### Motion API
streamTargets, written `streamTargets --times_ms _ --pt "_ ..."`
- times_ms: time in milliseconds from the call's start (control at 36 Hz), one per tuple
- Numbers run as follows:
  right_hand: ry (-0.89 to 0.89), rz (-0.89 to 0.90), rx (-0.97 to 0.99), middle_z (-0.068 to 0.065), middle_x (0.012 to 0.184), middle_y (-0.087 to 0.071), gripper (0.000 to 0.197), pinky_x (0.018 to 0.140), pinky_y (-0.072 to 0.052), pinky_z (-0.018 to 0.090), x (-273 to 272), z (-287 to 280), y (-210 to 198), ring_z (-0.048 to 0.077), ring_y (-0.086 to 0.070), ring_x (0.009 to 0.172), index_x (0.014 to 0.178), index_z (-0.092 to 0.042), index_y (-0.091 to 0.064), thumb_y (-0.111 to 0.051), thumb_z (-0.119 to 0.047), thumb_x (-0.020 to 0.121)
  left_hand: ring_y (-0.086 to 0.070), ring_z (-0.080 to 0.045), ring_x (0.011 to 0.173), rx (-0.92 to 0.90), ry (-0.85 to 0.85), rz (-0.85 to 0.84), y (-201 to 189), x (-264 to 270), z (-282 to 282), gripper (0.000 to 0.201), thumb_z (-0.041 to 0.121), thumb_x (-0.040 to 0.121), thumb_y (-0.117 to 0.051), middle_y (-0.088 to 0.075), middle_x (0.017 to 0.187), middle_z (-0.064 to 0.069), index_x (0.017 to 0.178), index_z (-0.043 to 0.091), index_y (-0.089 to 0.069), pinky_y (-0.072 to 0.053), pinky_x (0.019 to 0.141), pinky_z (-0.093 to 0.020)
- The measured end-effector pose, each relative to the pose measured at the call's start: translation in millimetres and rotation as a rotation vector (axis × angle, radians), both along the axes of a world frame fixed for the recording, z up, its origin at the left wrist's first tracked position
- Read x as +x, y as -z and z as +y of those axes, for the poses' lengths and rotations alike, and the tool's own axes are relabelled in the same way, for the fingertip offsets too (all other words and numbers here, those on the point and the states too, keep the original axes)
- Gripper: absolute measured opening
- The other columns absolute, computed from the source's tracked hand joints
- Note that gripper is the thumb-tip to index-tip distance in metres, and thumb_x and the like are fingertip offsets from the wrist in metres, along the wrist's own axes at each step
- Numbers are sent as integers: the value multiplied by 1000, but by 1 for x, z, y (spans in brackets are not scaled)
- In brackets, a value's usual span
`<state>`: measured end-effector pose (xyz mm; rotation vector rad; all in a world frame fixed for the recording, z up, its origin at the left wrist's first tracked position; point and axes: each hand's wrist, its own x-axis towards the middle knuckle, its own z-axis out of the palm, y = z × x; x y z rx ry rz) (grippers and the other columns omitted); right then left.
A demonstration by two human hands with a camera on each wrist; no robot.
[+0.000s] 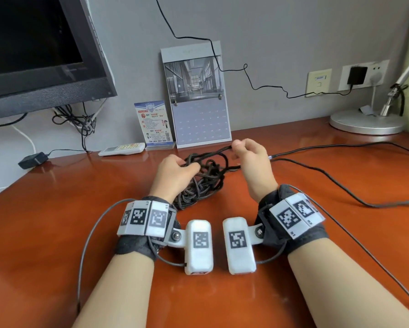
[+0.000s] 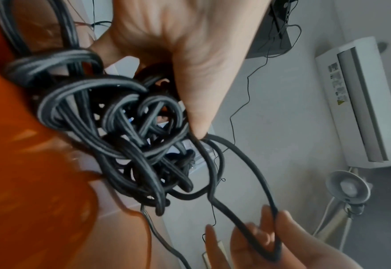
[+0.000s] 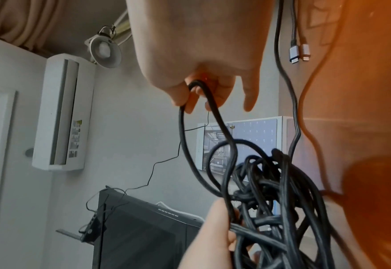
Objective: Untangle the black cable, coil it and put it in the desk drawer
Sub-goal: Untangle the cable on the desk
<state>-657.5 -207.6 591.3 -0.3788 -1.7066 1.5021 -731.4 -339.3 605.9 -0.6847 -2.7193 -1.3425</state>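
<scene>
The black cable (image 1: 205,176) lies in a knotted tangle on the red-brown desk (image 1: 317,221), between my two hands. My left hand (image 1: 175,171) grips the left side of the tangle (image 2: 125,138), thumb on a strand. My right hand (image 1: 248,152) pinches a loop of the cable (image 3: 199,102) and holds it raised, up and right of the tangle (image 3: 270,200). A length of the cable (image 1: 340,183) runs off right across the desk. No drawer shows in any view.
A desk calendar (image 1: 198,100) and a small card (image 1: 153,124) stand behind the tangle, with a white remote (image 1: 123,149) to their left. A monitor (image 1: 40,50) is at back left, a lamp base (image 1: 366,121) at back right. A USB plug (image 3: 293,54) lies near my right hand.
</scene>
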Motion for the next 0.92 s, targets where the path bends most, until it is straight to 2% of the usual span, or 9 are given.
streamTargets --times_ms 83,167,250,361,528,639,722,806,917 --pt "24 48 -144 7 71 -39 31 58 -29 24 1 3 -2 13 -34 64 65 -14 -41 -47 -15 96 -36 -5 56 -11 -48 0 2 -8 -2 26 25 88 -57 -41 66 9 68 21 -41 -28 51 -20" --pt "-12 51 -164 3 65 -42 28 54 -32 21 4 2 -3 12 -37 57 66 -14 -45 -49 -6 92 -46 -14 74 -24 -92 -11 4 -13 -4 18 28 88 -57 -51 84 3 95 14 -48 -33 60 -28" --pt "-77 25 22 -3 73 -53 21 52 -35 14 7 -1 -6 9 -42 57 79 -14 -56 -48 3 89 -57 -21 87 -67 -133 4 7 -18 -7 37 35 85 -60 -62 99 -4 111 11 -52 -38 68 -28" --pt "-214 -178 359 -4 99 -65 15 72 -40 7 10 -7 -8 6 -58 89 102 -19 -66 -58 -14 90 -62 -25 89 -92 -138 19 10 -20 -5 40 41 79 -64 -65 99 -6 107 14 -55 -46 70 -31" --pt "-220 -307 618 -1 93 -73 20 83 -49 28 9 -9 -5 11 -65 91 95 -17 -75 -57 -25 93 -60 -25 91 -102 -141 39 10 -21 -4 41 42 77 -66 -63 100 -4 105 15 -54 -47 74 -32" --pt "-173 -165 446 -13 53 -52 27 55 -34 15 10 -5 -8 1 -45 53 74 -15 -66 -49 -9 94 -58 -23 85 -57 -122 47 10 -18 -5 39 32 80 -65 -55 91 3 112 19 -46 -49 76 -35" --pt "-135 -68 147 -4 57 -36 31 56 -27 23 10 -1 -12 9 -33 54 63 -14 -48 -42 -3 91 -58 -20 64 -19 -72 54 10 -18 -6 52 23 81 -62 -52 83 8 128 30 -41 -52 67 -35" --pt "-76 70 -87 -6 55 -23 27 56 -17 29 15 2 -17 12 -19 53 59 -19 -28 -46 -18 80 -57 -18 58 -14 -24 70 10 -20 -7 49 20 84 -58 -60 102 3 131 33 -49 -52 64 -33" --pt "-121 105 -90 -3 54 -17 44 51 -13 29 22 10 -18 13 -13 49 59 -20 -26 -52 -26 94 -55 -16 56 -5 -38 70 11 -21 -7 40 20 88 -55 -56 97 11 128 27 -57 -50 62 -31"
